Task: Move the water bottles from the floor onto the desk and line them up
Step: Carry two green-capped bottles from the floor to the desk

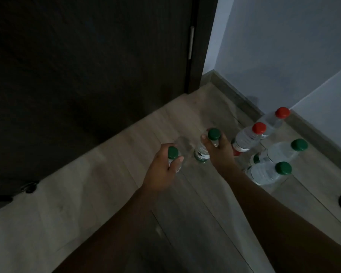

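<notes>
At the far left stands a dark wooden cabinet door with a slim metal handle, and below it the pale wood-plank floor runs right toward the corner. The left hand has its fingers curled round the neck of a clear plastic water bottle with a green cap; just to its right, the right hand pinches a second clear green-capped bottle just under the cap. Whether either base has left the floor I cannot tell — the light is dim. Further right, four more clear bottles wait near the wall: two red-capped ones behind, two green-capped ones in front. To do this lift well, I would keep both bottles upright and draw them straight up, clear of the red-capped neighbour close beside the right hand. No desk is in view.
</notes>
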